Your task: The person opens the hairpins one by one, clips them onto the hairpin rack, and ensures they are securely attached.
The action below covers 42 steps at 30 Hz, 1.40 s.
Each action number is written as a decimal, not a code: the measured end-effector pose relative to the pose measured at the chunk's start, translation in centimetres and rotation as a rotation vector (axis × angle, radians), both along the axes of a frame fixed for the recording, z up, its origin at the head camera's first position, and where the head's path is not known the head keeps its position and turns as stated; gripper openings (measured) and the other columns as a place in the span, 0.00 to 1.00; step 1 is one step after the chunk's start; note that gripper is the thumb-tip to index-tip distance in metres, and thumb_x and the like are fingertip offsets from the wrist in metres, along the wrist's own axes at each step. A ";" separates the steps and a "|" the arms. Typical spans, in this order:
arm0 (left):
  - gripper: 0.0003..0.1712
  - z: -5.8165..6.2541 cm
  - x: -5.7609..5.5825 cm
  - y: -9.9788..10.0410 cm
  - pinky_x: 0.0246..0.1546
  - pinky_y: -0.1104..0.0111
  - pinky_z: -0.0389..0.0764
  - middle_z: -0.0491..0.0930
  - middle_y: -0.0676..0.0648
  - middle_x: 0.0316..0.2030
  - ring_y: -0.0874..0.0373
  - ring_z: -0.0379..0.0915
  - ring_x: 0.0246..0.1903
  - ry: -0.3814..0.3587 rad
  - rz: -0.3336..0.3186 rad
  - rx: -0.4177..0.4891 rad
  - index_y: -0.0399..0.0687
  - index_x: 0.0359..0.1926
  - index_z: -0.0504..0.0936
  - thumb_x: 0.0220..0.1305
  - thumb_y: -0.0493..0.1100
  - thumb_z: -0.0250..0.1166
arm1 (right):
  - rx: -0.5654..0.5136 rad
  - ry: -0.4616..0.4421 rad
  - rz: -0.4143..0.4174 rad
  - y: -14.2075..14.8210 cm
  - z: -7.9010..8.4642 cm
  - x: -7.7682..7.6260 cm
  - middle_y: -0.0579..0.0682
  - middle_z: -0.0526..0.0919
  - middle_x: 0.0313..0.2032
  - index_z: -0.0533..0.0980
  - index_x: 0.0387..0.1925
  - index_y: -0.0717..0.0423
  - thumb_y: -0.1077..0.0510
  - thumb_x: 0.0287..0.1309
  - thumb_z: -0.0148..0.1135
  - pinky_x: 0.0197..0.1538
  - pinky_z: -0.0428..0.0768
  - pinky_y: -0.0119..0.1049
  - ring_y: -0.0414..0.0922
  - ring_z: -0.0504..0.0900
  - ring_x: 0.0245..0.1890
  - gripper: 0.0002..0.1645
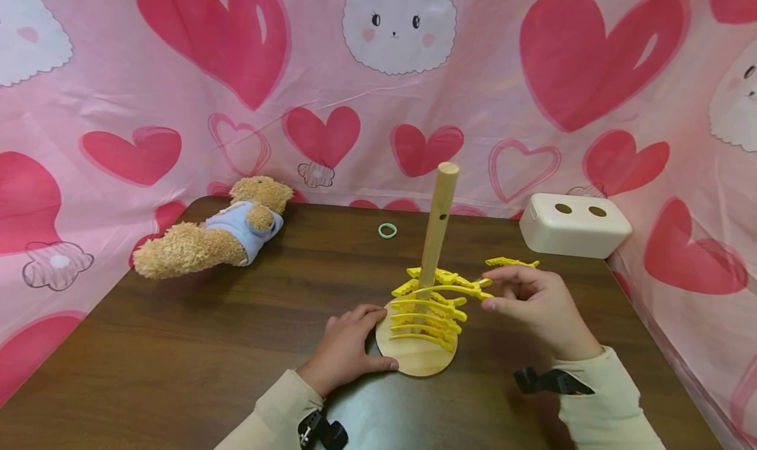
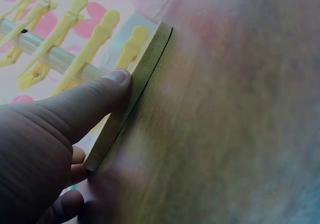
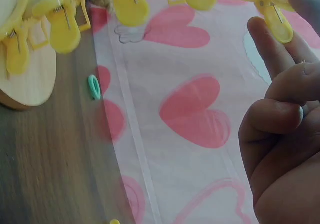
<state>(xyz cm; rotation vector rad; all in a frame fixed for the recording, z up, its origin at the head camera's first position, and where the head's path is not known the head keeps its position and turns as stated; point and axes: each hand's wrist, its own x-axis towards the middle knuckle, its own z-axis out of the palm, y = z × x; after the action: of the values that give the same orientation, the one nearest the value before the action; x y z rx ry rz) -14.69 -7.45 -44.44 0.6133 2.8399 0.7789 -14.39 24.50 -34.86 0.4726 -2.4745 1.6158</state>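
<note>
A wooden stand with a round base (image 1: 421,366) and an upright post (image 1: 439,226) is on the table. Several yellow alligator hair clips (image 1: 427,325) sit one above another on the lower post, their tails towards the right. My left hand (image 1: 349,350) grips the base's left edge; in the left wrist view the thumb (image 2: 102,91) presses its rim. At the post, above most of the others, my right hand (image 1: 541,305) pinches the tail of a hair clip (image 3: 277,23) between thumb and fingers. The post partly hides the clips' far arms.
Behind my right hand lies another yellow hair clip (image 1: 508,262) on the table. A small green ring (image 1: 387,237) is beyond the stand. At the back right stands a white box (image 1: 573,236) with two round holes; a teddy bear (image 1: 242,230) in blue lies at the left.
</note>
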 end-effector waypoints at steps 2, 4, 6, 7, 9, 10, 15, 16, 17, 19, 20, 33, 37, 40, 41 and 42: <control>0.56 0.0 0.0 0.0 0.49 0.54 0.65 0.71 0.49 0.65 0.50 0.68 0.62 0.001 -0.001 -0.001 0.51 0.70 0.72 0.46 0.74 0.73 | -0.008 -0.002 -0.001 -0.1 -0.1 0.0 0.48 0.73 0.19 0.82 0.46 0.65 0.67 0.50 0.76 0.19 0.67 0.37 0.42 0.67 0.18 0.19; 0.56 0.0 0.0 0.0 0.49 0.54 0.65 0.71 0.49 0.65 0.50 0.68 0.62 0.003 -0.002 -0.003 0.51 0.70 0.72 0.46 0.74 0.73 | -0.021 0.001 -0.002 -0.3 -0.1 0.0 0.48 0.74 0.19 0.82 0.46 0.67 0.68 0.50 0.76 0.19 0.66 0.37 0.42 0.67 0.18 0.19; 0.56 -0.1 0.0 0.0 0.49 0.54 0.65 0.71 0.49 0.66 0.50 0.68 0.62 0.007 -0.002 -0.005 0.51 0.71 0.72 0.46 0.74 0.73 | -0.039 0.006 0.002 -0.5 -0.1 0.0 0.48 0.75 0.20 0.81 0.46 0.68 0.69 0.50 0.75 0.19 0.66 0.37 0.42 0.67 0.18 0.19; 0.55 0.0 0.1 0.0 0.49 0.53 0.65 0.71 0.49 0.66 0.50 0.68 0.62 0.011 -0.002 -0.007 0.50 0.71 0.71 0.46 0.74 0.73 | -0.050 0.009 0.005 -0.7 -0.2 0.1 0.48 0.75 0.20 0.81 0.46 0.68 0.70 0.50 0.75 0.19 0.66 0.38 0.42 0.67 0.18 0.19; 0.55 0.0 0.2 -0.1 0.49 0.53 0.65 0.71 0.49 0.66 0.50 0.68 0.63 0.023 -0.004 -0.009 0.49 0.71 0.72 0.47 0.73 0.73 | -0.072 0.011 0.014 -1.1 -0.2 0.1 0.48 0.76 0.21 0.81 0.46 0.68 0.70 0.50 0.74 0.20 0.66 0.38 0.42 0.68 0.18 0.19; 0.55 0.1 0.2 -0.1 0.49 0.53 0.65 0.71 0.49 0.66 0.50 0.68 0.63 0.027 -0.003 -0.011 0.49 0.71 0.72 0.47 0.73 0.73 | -0.081 0.011 0.016 -1.2 -0.2 0.1 0.48 0.76 0.21 0.82 0.46 0.67 0.71 0.50 0.74 0.20 0.66 0.37 0.42 0.68 0.18 0.19; 0.55 0.3 0.3 0.1 0.48 0.55 0.64 0.71 0.48 0.66 0.50 0.68 0.63 0.020 -0.007 -0.025 0.49 0.71 0.71 0.48 0.72 0.73 | -0.094 0.018 0.015 -1.7 -0.2 0.1 0.48 0.77 0.22 0.83 0.45 0.64 0.70 0.51 0.74 0.21 0.67 0.37 0.43 0.68 0.19 0.18; 0.55 0.4 0.2 0.1 0.48 0.55 0.64 0.70 0.49 0.66 0.51 0.68 0.63 0.011 -0.006 -0.028 0.50 0.71 0.71 0.48 0.72 0.73 | -0.093 0.024 0.014 -1.7 -0.2 0.1 0.49 0.77 0.22 0.83 0.45 0.64 0.70 0.51 0.74 0.21 0.67 0.37 0.43 0.68 0.19 0.17; 0.55 0.4 0.2 0.2 0.48 0.56 0.64 0.70 0.49 0.66 0.51 0.67 0.63 0.006 -0.008 -0.030 0.50 0.71 0.71 0.48 0.73 0.73 | -0.092 0.029 0.017 -1.8 -0.2 0.1 0.49 0.76 0.22 0.83 0.45 0.64 0.71 0.51 0.74 0.21 0.67 0.37 0.43 0.68 0.19 0.17; 0.55 0.5 0.2 0.3 0.48 0.55 0.64 0.70 0.49 0.66 0.51 0.67 0.63 -0.001 -0.012 -0.033 0.50 0.71 0.71 0.48 0.72 0.73 | -0.094 0.034 0.021 -1.9 -0.3 0.1 0.49 0.76 0.21 0.82 0.46 0.65 0.71 0.51 0.74 0.21 0.67 0.37 0.43 0.68 0.19 0.17; 0.55 0.5 0.2 0.3 0.48 0.55 0.64 0.70 0.49 0.66 0.51 0.67 0.63 -0.003 -0.014 -0.035 0.50 0.72 0.71 0.48 0.72 0.73 | -0.094 0.035 0.022 -1.9 -0.3 0.2 0.49 0.75 0.21 0.82 0.46 0.65 0.70 0.51 0.74 0.21 0.68 0.37 0.42 0.68 0.18 0.17; 0.54 0.5 0.2 0.4 0.47 0.56 0.64 0.70 0.48 0.66 0.50 0.69 0.62 0.015 -0.035 -0.044 0.50 0.72 0.70 0.49 0.72 0.72 | -0.083 0.014 0.010 -3.0 -0.1 0.6 0.49 0.72 0.20 0.83 0.46 0.60 0.67 0.51 0.76 0.21 0.68 0.36 0.43 0.67 0.19 0.18; 0.54 0.4 0.2 0.3 0.47 0.56 0.64 0.70 0.48 0.66 0.50 0.68 0.62 0.021 -0.034 -0.038 0.51 0.72 0.70 0.49 0.72 0.73 | -0.055 -0.009 -0.003 -2.8 -0.1 0.7 0.50 0.75 0.22 0.82 0.47 0.59 0.65 0.51 0.76 0.23 0.71 0.36 0.44 0.70 0.20 0.20; 0.54 0.2 0.3 0.3 0.47 0.56 0.64 0.70 0.49 0.66 0.51 0.68 0.62 0.023 -0.030 -0.034 0.51 0.72 0.71 0.49 0.72 0.73 | -0.046 -0.027 0.006 -2.7 -0.1 0.7 0.51 0.77 0.23 0.82 0.49 0.58 0.64 0.52 0.76 0.24 0.74 0.36 0.46 0.73 0.21 0.21; 0.54 0.2 0.3 0.3 0.47 0.56 0.64 0.70 0.49 0.66 0.51 0.68 0.62 0.026 -0.029 -0.031 0.51 0.71 0.71 0.48 0.72 0.73 | -0.046 -0.031 0.013 -2.7 -0.1 0.7 0.51 0.78 0.23 0.82 0.49 0.58 0.64 0.52 0.76 0.24 0.75 0.37 0.46 0.74 0.21 0.21; 0.54 0.2 0.3 0.3 0.47 0.56 0.64 0.70 0.49 0.66 0.51 0.68 0.62 0.028 -0.028 -0.030 0.51 0.71 0.71 0.48 0.72 0.73 | -0.050 -0.034 0.023 -2.6 -0.1 0.7 0.52 0.78 0.24 0.81 0.50 0.58 0.64 0.52 0.76 0.25 0.76 0.38 0.46 0.74 0.22 0.21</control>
<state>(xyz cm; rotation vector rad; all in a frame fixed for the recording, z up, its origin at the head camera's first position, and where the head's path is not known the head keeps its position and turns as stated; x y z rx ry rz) -14.40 -7.12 -44.19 0.6637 2.8560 0.7275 -13.67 21.90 -34.94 0.4719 -2.4550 1.7047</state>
